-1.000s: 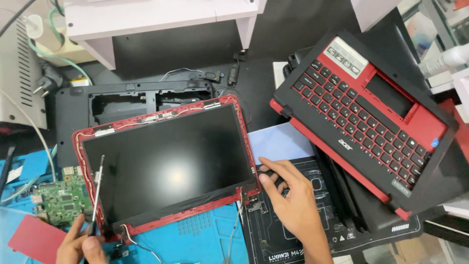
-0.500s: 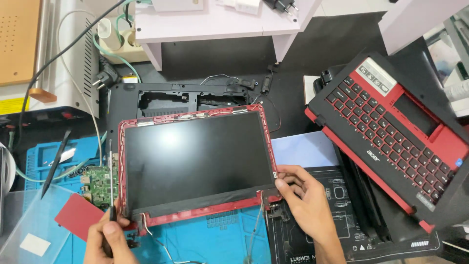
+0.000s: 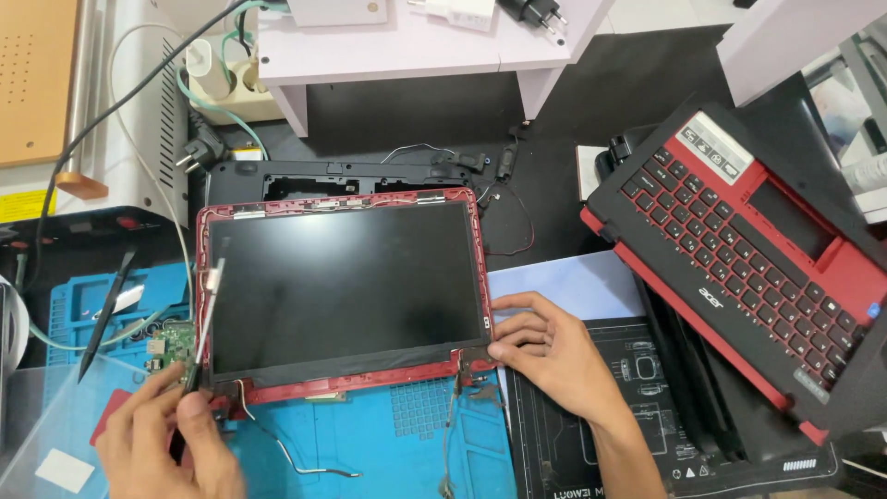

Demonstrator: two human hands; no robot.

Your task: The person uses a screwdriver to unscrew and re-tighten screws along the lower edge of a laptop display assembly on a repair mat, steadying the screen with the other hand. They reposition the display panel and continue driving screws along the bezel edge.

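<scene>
A laptop screen panel (image 3: pixel 342 286) lies face up in its red lid frame (image 3: pixel 479 249) on a blue work mat (image 3: pixel 388 444). My right hand (image 3: pixel 545 356) rests open at the frame's lower right corner, fingertips touching the edge near the hinge. My left hand (image 3: pixel 162 444) grips a thin screwdriver (image 3: pixel 205 314) at the frame's lower left corner, its shaft lying along the left edge of the panel. A small green circuit board (image 3: pixel 171 346) sits just left of that corner.
A red and black keyboard deck (image 3: pixel 739 259) leans at the right on a black mat (image 3: pixel 665 434). A black laptop base (image 3: pixel 342 180) lies behind the screen. Black tweezers (image 3: pixel 106 314), loose cables, a power strip (image 3: pixel 231 83) and a white shelf (image 3: pixel 407 46) surround it.
The view has shifted, so the screen sits more central. My left hand has moved the screwdriver in to the frame's lower left corner. My right hand stays at the lower right corner.
</scene>
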